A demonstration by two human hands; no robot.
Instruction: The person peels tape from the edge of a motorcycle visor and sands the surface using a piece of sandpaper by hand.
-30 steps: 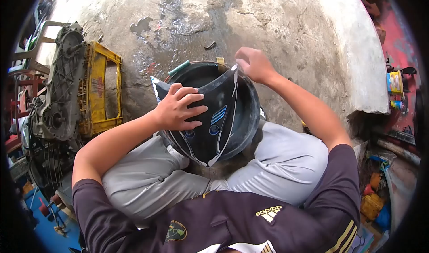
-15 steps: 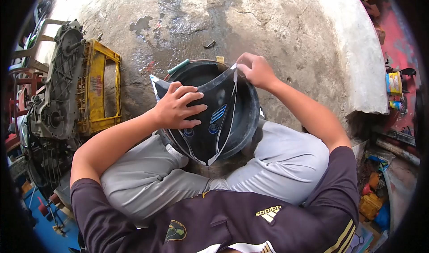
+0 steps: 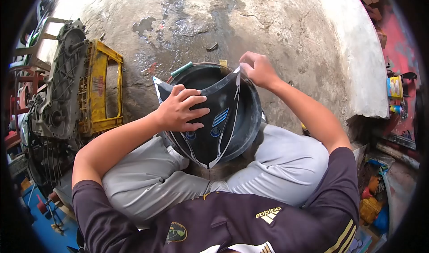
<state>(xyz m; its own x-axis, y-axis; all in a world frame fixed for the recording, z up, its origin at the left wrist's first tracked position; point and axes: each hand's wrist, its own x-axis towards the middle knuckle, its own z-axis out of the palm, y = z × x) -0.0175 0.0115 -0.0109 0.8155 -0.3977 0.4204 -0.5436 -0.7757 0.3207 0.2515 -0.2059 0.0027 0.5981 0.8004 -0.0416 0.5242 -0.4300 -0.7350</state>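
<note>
A black, pointed motorcycle fairing panel [image 3: 225,94] with white-lined edges and blue striped and round decals lies across a round black basin [image 3: 251,123] between my bent legs. My left hand [image 3: 185,108] rests on the panel's upper face, its fingers spread and slightly bent. At the panel's upper right tip, my right hand [image 3: 259,69] has its thumb and fingertips pinched together beside the white edge. What those fingertips hold is too small to make out. A green tube-like handle [image 3: 182,69] sits at the basin's far left rim. The panel hides much of the basin's inside.
A yellow plastic crate [image 3: 106,90] and a grey engine casing [image 3: 62,81] stand at my left. Ahead is a wet, stained concrete floor [image 3: 286,34] with a small dark piece [image 3: 212,47] on it. A white concrete ledge [image 3: 357,69] and cluttered parts [image 3: 371,208] are at my right.
The view has shifted slightly. Both hands keep nearly the same places, the left on the panel and the right at its tip; the right fingertips have moved a little.
</note>
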